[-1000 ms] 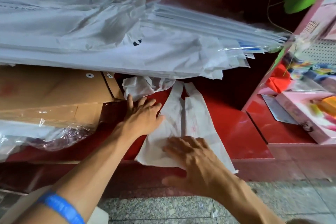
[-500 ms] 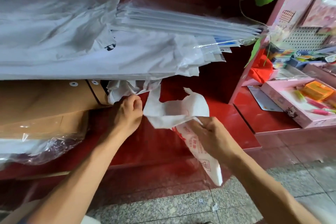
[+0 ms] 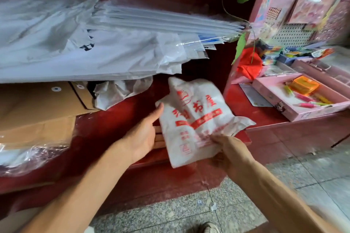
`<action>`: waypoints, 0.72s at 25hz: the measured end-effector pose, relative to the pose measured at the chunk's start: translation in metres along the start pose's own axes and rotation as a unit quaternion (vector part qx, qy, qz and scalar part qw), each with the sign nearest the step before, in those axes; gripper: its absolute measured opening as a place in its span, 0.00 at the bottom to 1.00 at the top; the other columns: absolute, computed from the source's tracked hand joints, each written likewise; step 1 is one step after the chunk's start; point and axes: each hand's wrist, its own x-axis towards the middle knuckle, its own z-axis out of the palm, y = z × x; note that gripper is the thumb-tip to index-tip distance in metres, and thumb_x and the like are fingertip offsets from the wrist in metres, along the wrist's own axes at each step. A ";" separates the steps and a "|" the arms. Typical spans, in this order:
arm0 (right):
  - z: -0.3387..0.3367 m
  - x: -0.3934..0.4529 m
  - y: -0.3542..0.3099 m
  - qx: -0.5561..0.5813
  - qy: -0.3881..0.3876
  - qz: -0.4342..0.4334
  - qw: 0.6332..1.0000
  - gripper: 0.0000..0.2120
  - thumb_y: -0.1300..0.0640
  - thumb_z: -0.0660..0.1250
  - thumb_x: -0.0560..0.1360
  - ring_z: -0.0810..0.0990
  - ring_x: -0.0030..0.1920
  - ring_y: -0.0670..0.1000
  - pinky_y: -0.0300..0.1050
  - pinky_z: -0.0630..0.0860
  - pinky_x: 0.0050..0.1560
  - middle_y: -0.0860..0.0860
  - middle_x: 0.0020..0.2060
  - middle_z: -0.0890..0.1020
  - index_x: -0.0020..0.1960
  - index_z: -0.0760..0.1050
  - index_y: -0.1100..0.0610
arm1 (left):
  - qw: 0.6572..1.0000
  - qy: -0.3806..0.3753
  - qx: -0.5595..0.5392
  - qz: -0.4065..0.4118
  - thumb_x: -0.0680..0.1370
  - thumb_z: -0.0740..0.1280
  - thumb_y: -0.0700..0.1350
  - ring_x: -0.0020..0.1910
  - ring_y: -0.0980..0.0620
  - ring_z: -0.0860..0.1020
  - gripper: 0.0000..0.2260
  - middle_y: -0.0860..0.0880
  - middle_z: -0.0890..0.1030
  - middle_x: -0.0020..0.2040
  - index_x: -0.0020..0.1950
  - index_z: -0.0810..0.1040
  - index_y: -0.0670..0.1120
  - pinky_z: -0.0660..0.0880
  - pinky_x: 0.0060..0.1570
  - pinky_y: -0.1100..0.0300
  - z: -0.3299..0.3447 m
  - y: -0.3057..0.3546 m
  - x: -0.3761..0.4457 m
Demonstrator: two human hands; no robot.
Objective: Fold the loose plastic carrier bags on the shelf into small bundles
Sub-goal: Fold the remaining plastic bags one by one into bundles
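Head view looks down on two bare forearms reaching from the lower edge toward the middle of the frame. At centre, a white carrier bag [image 3: 197, 121] with red print hangs in the air above the red shelf [image 3: 117, 117], loosely doubled over. At lower right of centre, the right hand [image 3: 230, 154] pinches the bag's lower right part, fingers curled onto the plastic. Left of centre, the left hand [image 3: 145, 134] is turned palm inward, fingers straight and together, thumb raised and touching the bag's left edge; whether the fingertips lie behind the plastic I cannot tell. More crumpled white bags [image 3: 117, 91] sit under the stack of large plastic sheets [image 3: 85, 43] in the upper left, beside brown envelopes [image 3: 39, 108].
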 end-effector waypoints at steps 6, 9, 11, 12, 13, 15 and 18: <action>-0.027 -0.003 -0.006 -0.252 0.122 -0.173 0.944 0.16 0.56 0.73 0.67 0.80 0.36 0.52 0.44 0.72 0.36 0.51 0.39 0.81 0.53 0.76 0.55 | 0.974 0.176 -0.018 0.140 0.71 0.68 0.28 0.50 0.45 0.83 0.32 0.44 0.84 0.55 0.71 0.71 0.51 0.81 0.47 0.53 0.000 -0.002 0.027; -0.038 0.001 -0.021 -0.398 0.262 -0.492 0.729 0.24 0.57 0.70 0.68 0.74 0.53 0.55 0.49 0.69 0.52 0.53 0.54 0.75 0.62 0.68 0.55 | 0.962 0.180 0.095 0.182 0.69 0.67 0.26 0.54 0.51 0.81 0.41 0.52 0.80 0.59 0.73 0.65 0.61 0.81 0.47 0.57 0.000 0.003 0.032; -0.034 0.007 -0.023 -0.509 0.149 -0.543 0.651 0.23 0.52 0.63 0.73 0.73 0.59 0.55 0.52 0.70 0.57 0.53 0.62 0.74 0.67 0.69 0.54 | 0.958 0.130 0.154 0.205 0.67 0.68 0.30 0.57 0.58 0.79 0.38 0.57 0.78 0.60 0.71 0.70 0.61 0.79 0.50 0.63 0.005 0.007 0.034; -0.033 0.014 -0.018 -0.568 0.059 -0.504 0.648 0.23 0.47 0.59 0.75 0.73 0.62 0.54 0.53 0.70 0.59 0.50 0.65 0.74 0.69 0.68 0.51 | 0.954 0.114 0.171 0.217 0.65 0.69 0.33 0.57 0.60 0.78 0.35 0.57 0.79 0.61 0.68 0.73 0.58 0.78 0.51 0.65 0.006 0.009 0.037; -0.030 0.018 -0.012 -0.626 -0.021 -0.440 0.643 0.24 0.43 0.55 0.77 0.71 0.65 0.52 0.53 0.70 0.62 0.46 0.68 0.72 0.70 0.67 0.47 | 0.954 0.113 0.167 0.220 0.64 0.69 0.34 0.54 0.60 0.80 0.32 0.55 0.81 0.59 0.65 0.76 0.56 0.77 0.49 0.66 0.006 0.012 0.041; -0.031 0.027 -0.003 -0.695 -0.101 -0.372 0.607 0.23 0.40 0.53 0.79 0.66 0.69 0.49 0.53 0.66 0.65 0.40 0.69 0.67 0.72 0.64 0.42 | 0.960 0.144 0.109 0.216 0.64 0.69 0.34 0.47 0.55 0.81 0.27 0.49 0.83 0.52 0.61 0.79 0.50 0.78 0.44 0.66 -0.001 0.023 0.048; -0.029 0.027 -0.009 -0.679 -0.124 -0.368 0.623 0.21 0.42 0.57 0.80 0.65 0.67 0.49 0.54 0.66 0.65 0.40 0.66 0.68 0.72 0.61 0.39 | 0.956 0.160 0.024 0.243 0.71 0.65 0.30 0.52 0.52 0.80 0.18 0.51 0.84 0.49 0.56 0.82 0.46 0.78 0.47 0.66 -0.027 0.049 0.049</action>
